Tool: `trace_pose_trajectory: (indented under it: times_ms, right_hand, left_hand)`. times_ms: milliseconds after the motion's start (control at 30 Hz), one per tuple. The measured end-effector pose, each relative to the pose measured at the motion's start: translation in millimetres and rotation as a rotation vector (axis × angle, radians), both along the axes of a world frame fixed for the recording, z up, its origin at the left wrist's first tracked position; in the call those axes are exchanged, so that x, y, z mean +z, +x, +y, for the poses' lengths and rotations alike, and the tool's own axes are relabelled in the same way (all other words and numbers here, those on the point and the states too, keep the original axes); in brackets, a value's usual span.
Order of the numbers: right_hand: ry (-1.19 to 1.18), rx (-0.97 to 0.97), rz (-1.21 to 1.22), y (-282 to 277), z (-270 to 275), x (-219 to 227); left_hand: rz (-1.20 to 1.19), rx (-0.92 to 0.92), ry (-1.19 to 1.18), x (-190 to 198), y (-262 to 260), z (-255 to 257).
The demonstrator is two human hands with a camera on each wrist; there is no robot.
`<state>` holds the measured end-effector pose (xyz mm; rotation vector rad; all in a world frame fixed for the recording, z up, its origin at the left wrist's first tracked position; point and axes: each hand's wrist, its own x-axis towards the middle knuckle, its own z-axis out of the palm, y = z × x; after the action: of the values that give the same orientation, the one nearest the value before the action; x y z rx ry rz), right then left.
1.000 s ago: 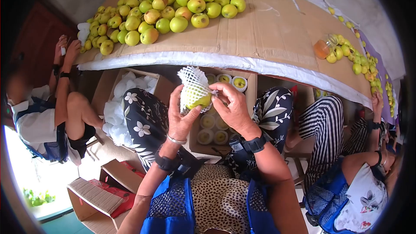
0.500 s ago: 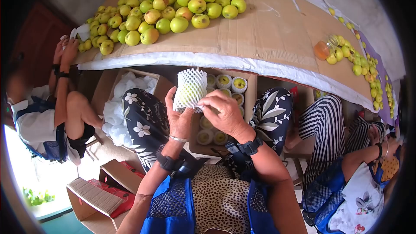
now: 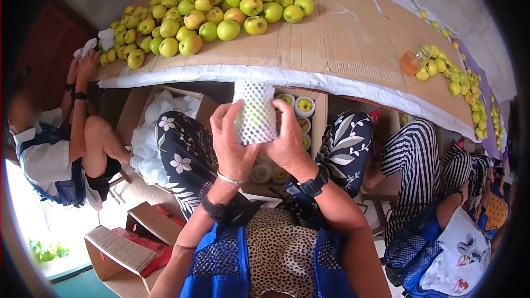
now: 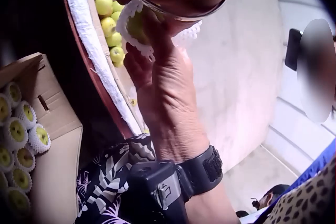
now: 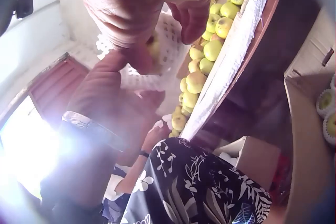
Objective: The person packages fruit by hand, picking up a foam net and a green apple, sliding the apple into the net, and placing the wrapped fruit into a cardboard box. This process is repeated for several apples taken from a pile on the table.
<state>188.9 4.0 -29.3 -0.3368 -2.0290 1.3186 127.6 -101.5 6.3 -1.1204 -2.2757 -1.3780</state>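
- While the left hand (image 3: 234, 146) grasps one side of the green apple (image 4: 137, 27), the right hand (image 3: 290, 148) grasps the other side; this apple sits inside a white foam net (image 3: 255, 110).
- Below the hands there is an open carton (image 3: 322, 113) of netted apples (image 3: 305, 106).
- To the carton's left, a box (image 3: 207, 113) contains other foam nets (image 3: 170, 106).
- Farther, on the cardboard-covered table (image 3: 342, 38), lie many loose apples (image 3: 193, 20).

Head looks down; closer wrist views share apples (image 5: 212, 50).
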Motion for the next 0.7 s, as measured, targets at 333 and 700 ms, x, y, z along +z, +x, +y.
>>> trace_pose_trajectory:
  times_ms: [333, 700]
  right_hand:
    - [-0.055, 0.022, 0.113, 4.2, 5.3, 10.8]
    - [-0.210, 0.120, 0.123, 5.8, 17.5, 5.4]
  left_hand:
    - [0.192, -0.116, 0.026, 7.8, -3.3, -13.7]
    - [-0.384, -0.567, -0.022, 20.8, -0.6, -24.4]
